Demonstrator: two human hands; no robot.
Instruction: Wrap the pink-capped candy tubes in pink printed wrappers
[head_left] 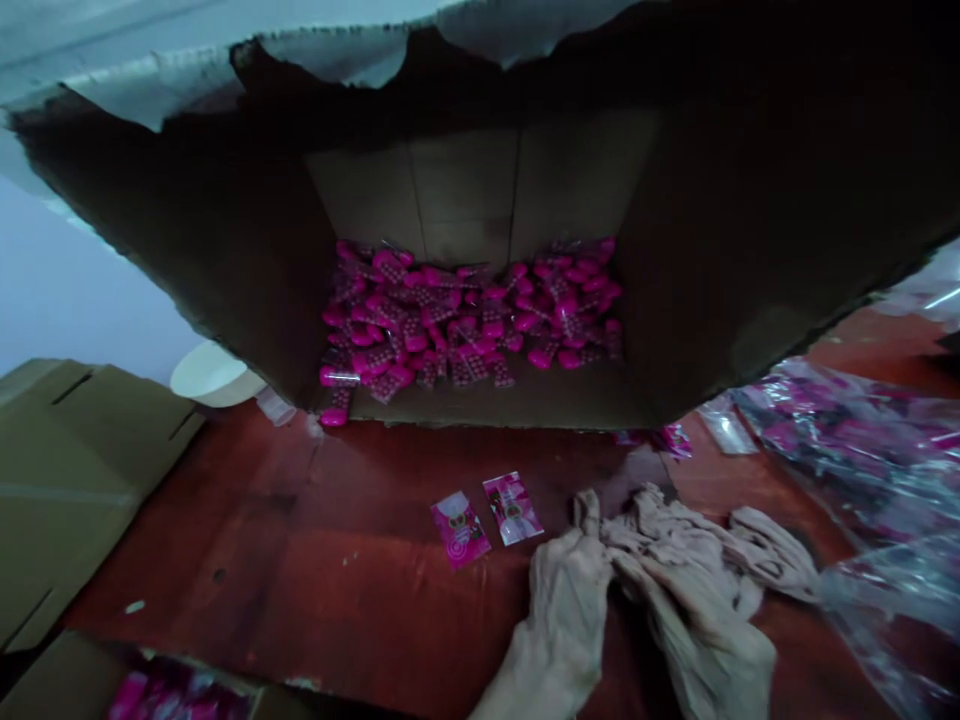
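My left hand (566, 590) is closed at the left end of a crumpled pale beige cloth (690, 535) on the red tabletop. My right hand (709, 640) is closed on the near side of the same cloth, its fingers pointing towards my left hand. The fingertips are partly hidden in the folds. Two small pink printed sachets lie flat left of my hands: one sachet (459, 530) and, beside it, another sachet (514, 508).
A large cardboard box (480, 405) lies with its opening towards me, holding many pink pieces in clear wrappers (450, 320). Clear plastic bags of pink items (862, 440) lie right. At left are a folded carton (67, 480), a white round container (214, 375) and an open box (82, 675).
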